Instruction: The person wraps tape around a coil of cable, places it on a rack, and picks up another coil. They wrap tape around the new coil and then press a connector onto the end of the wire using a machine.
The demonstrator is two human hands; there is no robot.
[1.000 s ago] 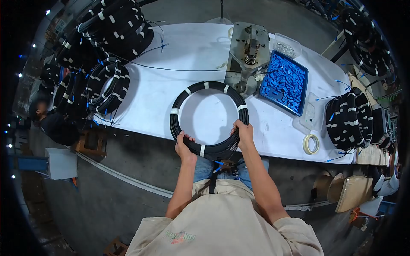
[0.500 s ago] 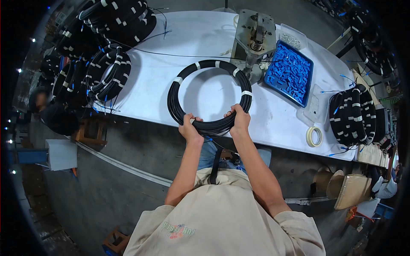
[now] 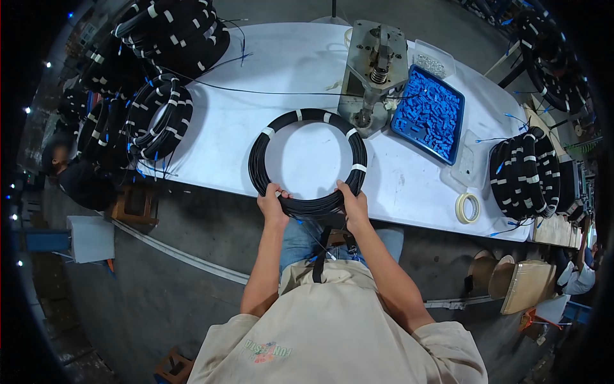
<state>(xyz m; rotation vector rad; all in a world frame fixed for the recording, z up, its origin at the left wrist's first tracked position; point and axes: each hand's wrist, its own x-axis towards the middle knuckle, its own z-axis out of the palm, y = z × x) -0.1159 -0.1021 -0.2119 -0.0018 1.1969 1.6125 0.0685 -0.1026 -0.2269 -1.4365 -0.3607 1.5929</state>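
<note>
A large coil of black cable (image 3: 258,160), bound with several white tape bands, lies at the front edge of the white table (image 3: 256,70). My left hand (image 3: 274,205) grips its near left part, and my right hand (image 3: 353,203) grips its near right part. Fingers of both hands wrap round the bundle from the outside. A loose cable end hangs below the coil near my lap. Just beyond the coil stands a metal press (image 3: 374,77), with a blue tray (image 3: 455,150) of small blue parts to its right.
Taped coils (image 3: 160,118) are stacked at the left, others (image 3: 526,173) at the right. A tape roll (image 3: 467,208) and clear plastic trays (image 3: 470,163) lie on the right side. A thin cable (image 3: 268,93) crosses the table. A co-worker (image 3: 86,182) is at the far left.
The coil and both my hands have moved down in the view, slightly to the left. The coil now appears lower and farther from the press.
</note>
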